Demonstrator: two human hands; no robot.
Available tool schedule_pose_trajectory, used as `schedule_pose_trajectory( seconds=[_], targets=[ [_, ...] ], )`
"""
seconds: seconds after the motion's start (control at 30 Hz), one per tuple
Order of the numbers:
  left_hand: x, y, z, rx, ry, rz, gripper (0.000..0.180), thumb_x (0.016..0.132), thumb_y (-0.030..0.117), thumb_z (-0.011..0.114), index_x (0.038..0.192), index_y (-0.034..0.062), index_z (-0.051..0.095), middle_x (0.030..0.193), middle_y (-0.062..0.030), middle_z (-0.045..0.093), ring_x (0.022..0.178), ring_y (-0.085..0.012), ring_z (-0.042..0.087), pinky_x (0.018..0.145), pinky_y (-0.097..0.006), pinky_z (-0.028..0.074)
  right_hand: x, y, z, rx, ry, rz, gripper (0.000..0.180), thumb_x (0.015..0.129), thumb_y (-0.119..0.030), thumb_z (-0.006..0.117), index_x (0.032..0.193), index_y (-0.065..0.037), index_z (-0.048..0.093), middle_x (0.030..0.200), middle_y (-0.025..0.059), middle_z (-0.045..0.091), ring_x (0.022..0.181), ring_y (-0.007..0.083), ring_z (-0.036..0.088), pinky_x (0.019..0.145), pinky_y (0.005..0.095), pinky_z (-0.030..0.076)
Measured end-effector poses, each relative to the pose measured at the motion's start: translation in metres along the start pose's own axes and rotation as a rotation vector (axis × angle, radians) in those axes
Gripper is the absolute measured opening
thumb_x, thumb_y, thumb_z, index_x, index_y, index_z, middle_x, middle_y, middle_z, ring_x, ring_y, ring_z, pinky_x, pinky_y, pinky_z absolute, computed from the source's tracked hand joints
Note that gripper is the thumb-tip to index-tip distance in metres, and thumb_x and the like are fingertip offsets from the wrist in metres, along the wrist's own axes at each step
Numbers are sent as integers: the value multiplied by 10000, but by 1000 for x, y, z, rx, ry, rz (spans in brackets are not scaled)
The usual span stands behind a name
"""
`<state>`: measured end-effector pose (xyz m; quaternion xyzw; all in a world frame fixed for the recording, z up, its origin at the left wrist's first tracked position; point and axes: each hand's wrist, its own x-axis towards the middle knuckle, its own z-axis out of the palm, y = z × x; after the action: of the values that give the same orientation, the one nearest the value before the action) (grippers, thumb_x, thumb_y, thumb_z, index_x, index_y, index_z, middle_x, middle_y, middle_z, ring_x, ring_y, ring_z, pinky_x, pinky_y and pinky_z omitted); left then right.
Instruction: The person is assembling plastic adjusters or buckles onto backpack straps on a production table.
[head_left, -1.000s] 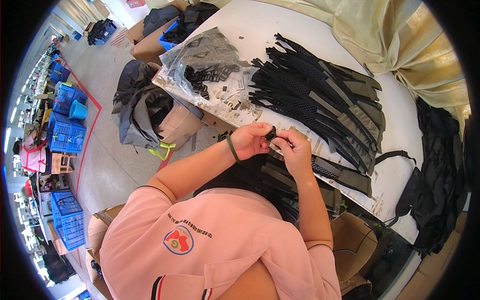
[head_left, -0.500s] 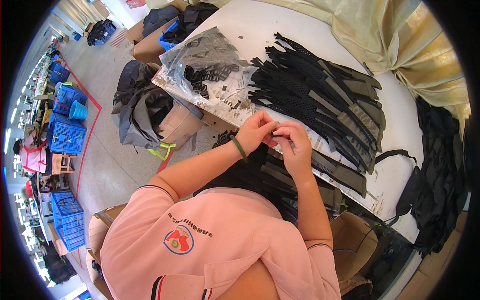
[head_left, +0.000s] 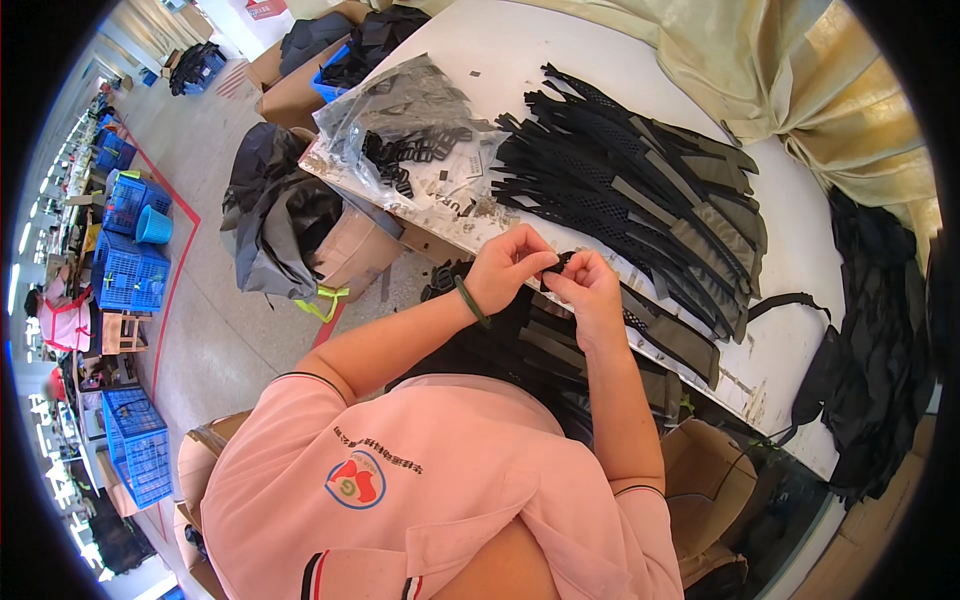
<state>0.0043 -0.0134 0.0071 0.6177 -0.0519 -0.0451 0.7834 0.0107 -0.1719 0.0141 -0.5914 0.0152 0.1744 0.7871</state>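
Note:
My left hand point(head_left: 508, 268) and my right hand point(head_left: 588, 287) meet over the near edge of the table, both closed in a pinch. Between the fingertips is a small black piece point(head_left: 562, 262); whether it is a buckle or a strap end is too small to tell. A black mesh shoulder strap point(head_left: 672, 335) leads away from behind my right hand along the table edge, its narrow end hidden by the fingers. Just beyond lies a fanned pile of similar black straps point(head_left: 640, 200). Black plastic buckles point(head_left: 415, 148) spill from a clear plastic bag point(head_left: 400, 90) farther left.
More dark straps point(head_left: 560, 345) lie below the white table's point(head_left: 500, 50) edge, near my lap. An open carton point(head_left: 710, 480) stands at the right, and a box with grey bags point(head_left: 285, 215) at the left. Black material point(head_left: 870, 350) hangs over the right side. Blue crates point(head_left: 135, 440) line the aisle.
My fingers have shifted, and more of the small black piece shows between them. The strap by my right hand has slid slightly left. The view has shifted a little.

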Motion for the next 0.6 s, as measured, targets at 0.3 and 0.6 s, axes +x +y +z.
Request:
schedule_pose_trajectory(
  seconds=[0.3,0.6],
  targets=[
    [-8,-5,-1,51,-175,48,199,873,22,592,1062,34,527,962,-5,564,861,-78,527,778,-232,444,-6,9,2,359,139,-1,258,758,18,685,846,-80,464,698,-16,534,579,68,497,514,200,389],
    [-3,-4,-5,-70,-253,95,250,817,-74,591,1029,47,536,977,3,515,877,-78,494,788,-221,427,-14,-7,6,302,4,11,229,853,-58,622,1048,-28,505,764,-5,519,663,80,531,590,237,486]
  ],
)
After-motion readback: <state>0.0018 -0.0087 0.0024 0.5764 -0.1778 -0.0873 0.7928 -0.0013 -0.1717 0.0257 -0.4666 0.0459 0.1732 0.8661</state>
